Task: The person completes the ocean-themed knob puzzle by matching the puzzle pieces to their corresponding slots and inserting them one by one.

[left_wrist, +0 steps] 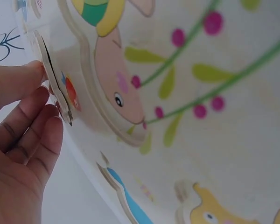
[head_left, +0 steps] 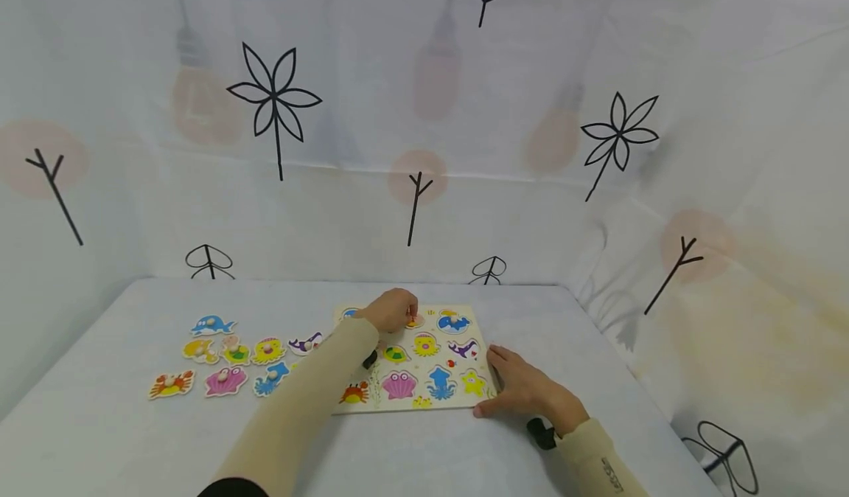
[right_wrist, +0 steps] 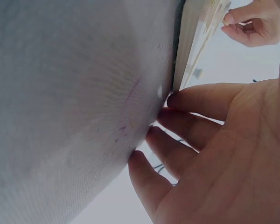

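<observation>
My left hand (head_left: pixel 391 311) is over the back row of a white sea-animal puzzle board (head_left: pixel 391 404). Its thumb and fingers pinch a thin puzzle piece (left_wrist: pixel 53 77), seen nearly edge-on in the left wrist view. That piece is close over the board, and its picture is mostly hidden. My right hand (head_left: pixel 527 386) rests at the board's right side, thumb by the near corner. In the right wrist view its extended fingertips (right_wrist: pixel 176 99) touch the cloth and the board's edge. Pictures on the board include a pink shell (head_left: pixel 399 385) and a blue squid (head_left: pixel 441 383).
Left of the board lie several loose knobbed pieces, among them a blue whale (head_left: pixel 212 326), a crab (head_left: pixel 172 385), a pink shell piece (head_left: pixel 226 381) and a yellow octopus (head_left: pixel 268 350). A white cloth (head_left: pixel 411 453) covers the table. Printed curtains (head_left: pixel 371 113) hang behind and beside it.
</observation>
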Available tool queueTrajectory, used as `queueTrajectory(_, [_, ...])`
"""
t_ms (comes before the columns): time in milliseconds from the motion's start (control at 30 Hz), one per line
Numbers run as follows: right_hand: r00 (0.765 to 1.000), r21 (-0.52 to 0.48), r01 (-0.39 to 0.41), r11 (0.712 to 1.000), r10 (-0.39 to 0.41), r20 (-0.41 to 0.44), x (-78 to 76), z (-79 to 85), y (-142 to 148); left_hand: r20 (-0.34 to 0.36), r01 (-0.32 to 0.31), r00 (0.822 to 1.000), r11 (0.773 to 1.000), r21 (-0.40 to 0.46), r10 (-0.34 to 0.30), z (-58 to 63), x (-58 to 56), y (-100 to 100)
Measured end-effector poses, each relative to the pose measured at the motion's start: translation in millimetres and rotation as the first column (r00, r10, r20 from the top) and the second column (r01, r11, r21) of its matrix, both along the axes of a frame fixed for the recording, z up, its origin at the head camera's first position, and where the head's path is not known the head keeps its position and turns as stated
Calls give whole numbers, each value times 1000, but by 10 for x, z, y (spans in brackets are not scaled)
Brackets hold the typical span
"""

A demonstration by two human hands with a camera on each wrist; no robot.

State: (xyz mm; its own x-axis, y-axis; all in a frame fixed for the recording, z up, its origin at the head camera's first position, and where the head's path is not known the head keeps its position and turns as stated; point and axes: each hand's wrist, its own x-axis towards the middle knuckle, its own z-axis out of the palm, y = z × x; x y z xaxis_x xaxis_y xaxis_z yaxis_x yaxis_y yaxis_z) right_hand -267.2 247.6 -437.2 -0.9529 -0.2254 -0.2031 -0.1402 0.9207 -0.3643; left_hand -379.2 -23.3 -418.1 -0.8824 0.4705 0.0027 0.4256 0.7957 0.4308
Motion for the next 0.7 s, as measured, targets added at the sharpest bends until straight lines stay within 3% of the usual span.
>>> queueTrajectory(433, [1000,9,-8,1000,9,-15,13,18,-1,42,-65,997,997,-30,67,14,-9,30])
queueTrajectory(700, [1000,16,3,1000,-3,-6,17,18,-6,-6,-19,1000,999,-49,18,6,4,13])
